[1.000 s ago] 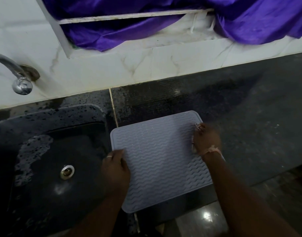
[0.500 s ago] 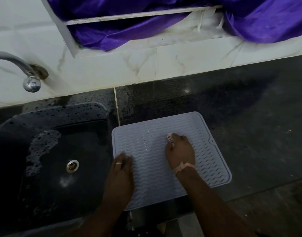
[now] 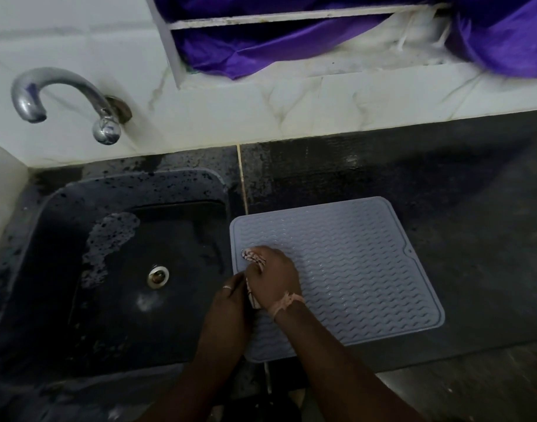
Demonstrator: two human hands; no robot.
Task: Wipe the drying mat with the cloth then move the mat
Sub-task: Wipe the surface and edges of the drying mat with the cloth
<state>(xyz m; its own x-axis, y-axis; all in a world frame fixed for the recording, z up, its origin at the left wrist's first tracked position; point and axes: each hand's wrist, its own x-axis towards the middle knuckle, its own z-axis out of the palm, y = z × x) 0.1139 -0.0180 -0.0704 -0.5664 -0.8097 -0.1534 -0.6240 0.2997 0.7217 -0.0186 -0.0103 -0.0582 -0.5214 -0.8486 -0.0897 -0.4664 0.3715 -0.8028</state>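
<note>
Cloth (image 3: 252,259) at mat (image 3: 352,269) left edge

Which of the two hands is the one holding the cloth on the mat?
The right hand, with a band at its wrist, presses the bunched cloth on the mat. The left hand, wearing a ring, rests at the mat's left edge.

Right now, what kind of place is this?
Most likely a home kitchen counter. A dark sink with a drain sits under a wall tap, and a ribbed drying mat lies on the dark stone counter beside it, against a tiled wall.
</note>
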